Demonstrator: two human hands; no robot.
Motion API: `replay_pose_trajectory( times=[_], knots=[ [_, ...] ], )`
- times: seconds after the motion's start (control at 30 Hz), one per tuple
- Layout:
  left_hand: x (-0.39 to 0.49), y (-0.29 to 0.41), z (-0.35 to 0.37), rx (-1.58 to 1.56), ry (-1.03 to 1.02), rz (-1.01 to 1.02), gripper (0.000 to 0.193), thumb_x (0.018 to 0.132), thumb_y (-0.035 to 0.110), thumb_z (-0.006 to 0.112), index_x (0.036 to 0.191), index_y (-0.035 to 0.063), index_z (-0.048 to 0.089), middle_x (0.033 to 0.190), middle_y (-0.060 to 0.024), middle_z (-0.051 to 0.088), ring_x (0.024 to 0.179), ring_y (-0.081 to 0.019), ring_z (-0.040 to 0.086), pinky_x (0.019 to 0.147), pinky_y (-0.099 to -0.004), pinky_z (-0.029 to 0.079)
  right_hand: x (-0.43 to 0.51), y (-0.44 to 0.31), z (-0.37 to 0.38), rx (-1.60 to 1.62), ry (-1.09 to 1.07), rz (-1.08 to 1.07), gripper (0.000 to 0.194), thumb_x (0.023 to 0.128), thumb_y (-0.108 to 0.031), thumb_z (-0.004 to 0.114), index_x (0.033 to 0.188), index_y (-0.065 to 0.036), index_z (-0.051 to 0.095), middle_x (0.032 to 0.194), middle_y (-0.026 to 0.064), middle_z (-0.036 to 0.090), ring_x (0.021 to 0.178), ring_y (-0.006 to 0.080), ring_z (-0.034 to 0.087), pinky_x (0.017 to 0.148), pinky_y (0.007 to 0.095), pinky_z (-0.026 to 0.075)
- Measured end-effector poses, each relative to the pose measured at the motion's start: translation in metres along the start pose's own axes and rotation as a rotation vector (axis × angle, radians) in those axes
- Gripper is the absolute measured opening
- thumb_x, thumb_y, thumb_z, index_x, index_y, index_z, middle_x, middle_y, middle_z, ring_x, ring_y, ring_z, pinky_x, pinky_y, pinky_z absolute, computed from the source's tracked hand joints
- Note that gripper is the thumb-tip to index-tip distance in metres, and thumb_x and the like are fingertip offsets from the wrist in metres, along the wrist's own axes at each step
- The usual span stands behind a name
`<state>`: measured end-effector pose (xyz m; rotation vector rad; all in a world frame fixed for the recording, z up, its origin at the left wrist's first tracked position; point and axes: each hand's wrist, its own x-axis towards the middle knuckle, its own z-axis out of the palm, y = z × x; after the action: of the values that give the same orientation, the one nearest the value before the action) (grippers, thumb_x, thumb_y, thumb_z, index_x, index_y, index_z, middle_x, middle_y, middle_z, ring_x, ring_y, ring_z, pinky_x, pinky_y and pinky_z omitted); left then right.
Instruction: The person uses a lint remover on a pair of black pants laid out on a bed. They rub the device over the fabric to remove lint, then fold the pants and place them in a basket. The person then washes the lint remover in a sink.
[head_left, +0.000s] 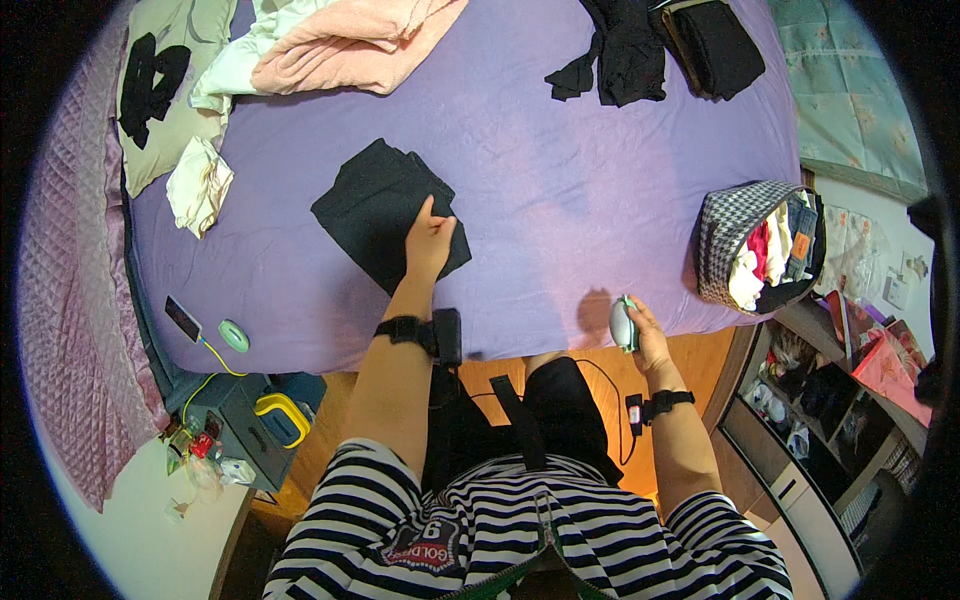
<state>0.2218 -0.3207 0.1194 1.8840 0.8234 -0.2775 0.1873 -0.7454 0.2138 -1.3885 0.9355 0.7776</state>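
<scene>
A black folded garment lies on the purple bedsheet, left of centre. My left hand rests on its right part, index finger extended and the other fingers partly curled; whether it pinches any cloth cannot be told. My right hand is shut on a small oval device, pale with a green rim, near the bed's front edge. The kind of device is unclear. A green oval object lies at the bed's front left, beside a phone with a yellow cable plugged in.
A houndstooth fabric basket of clothes stands at the bed's right edge. More black clothes lie at the back right, a pink blanket at the back left. White cloth lies beside a pillow. A grey nightstand stands front left.
</scene>
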Motion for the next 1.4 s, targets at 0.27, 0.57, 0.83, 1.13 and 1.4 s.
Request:
replay_pose_trajectory(
  times=[0.27, 0.57, 0.83, 1.13, 1.4],
  knots=[
    [0.003, -0.107, -0.087, -0.268, 0.413, -0.404, 0.067, 0.079, 0.034, 0.084, 0.126, -0.005, 0.056, 0.123, -0.0162, 0.061, 0.105, -0.0275, 0.06, 0.089, -0.0371, 0.049, 0.012, -0.012, 0.013, 0.044, -0.079, -0.002, 0.042, 0.097, -0.019, 0.062, 0.138, -0.013, 0.054, 0.12, 0.0032, 0.064, 0.099, 0.015, 0.064, 0.076, 0.0287, 0.055],
    [-0.014, -0.047, -0.085, -0.942, -0.132, -0.421, 0.042, 0.085, 0.019, 0.07, 0.119, -0.0056, 0.061, 0.115, -0.0175, 0.067, 0.107, -0.0326, 0.064, 0.097, -0.0443, 0.051, -0.006, -0.004, -0.019, -0.046, 0.0, -0.002, 0.045, 0.096, -0.023, 0.063, 0.139, -0.013, 0.054, 0.114, 0.0033, 0.066, 0.091, 0.0149, 0.064, 0.07, 0.0266, 0.054],
    [-0.151, -0.02, -0.118, -0.565, 0.246, -0.49, 0.049, 0.074, 0.015, 0.067, 0.118, -0.006, 0.061, 0.107, -0.0175, 0.067, 0.09, -0.0293, 0.066, 0.076, -0.0407, 0.054, -0.052, -0.021, -0.086, 0.009, -0.043, -0.145, 0.049, 0.095, -0.025, 0.065, 0.14, -0.013, 0.052, 0.119, 0.0049, 0.065, 0.095, 0.0159, 0.064, 0.074, 0.028, 0.053],
    [-0.253, 0.005, -0.138, -0.511, 0.134, -0.634, 0.039, 0.071, 0.021, 0.069, 0.099, -0.0057, 0.063, 0.097, -0.0153, 0.067, 0.079, -0.0282, 0.065, 0.063, -0.0361, 0.052, -0.141, 0.018, -0.222, -0.007, 0.123, -0.247, 0.049, 0.096, -0.027, 0.061, 0.142, -0.014, 0.05, 0.117, 0.0048, 0.064, 0.088, 0.0161, 0.063, 0.063, 0.0288, 0.052],
    [-0.304, -0.014, -0.09, -0.695, 0.036, -0.583, 0.049, 0.073, 0.021, 0.07, 0.114, -0.0019, 0.058, 0.114, -0.0142, 0.062, 0.089, -0.0293, 0.064, 0.078, -0.0376, 0.056, -0.238, 0.098, -0.307, 0.378, 0.265, -0.236, 0.043, 0.097, -0.031, 0.057, 0.138, -0.017, 0.054, 0.117, 0.005, 0.065, 0.091, 0.0202, 0.064, 0.066, 0.0314, 0.053]
  ],
)
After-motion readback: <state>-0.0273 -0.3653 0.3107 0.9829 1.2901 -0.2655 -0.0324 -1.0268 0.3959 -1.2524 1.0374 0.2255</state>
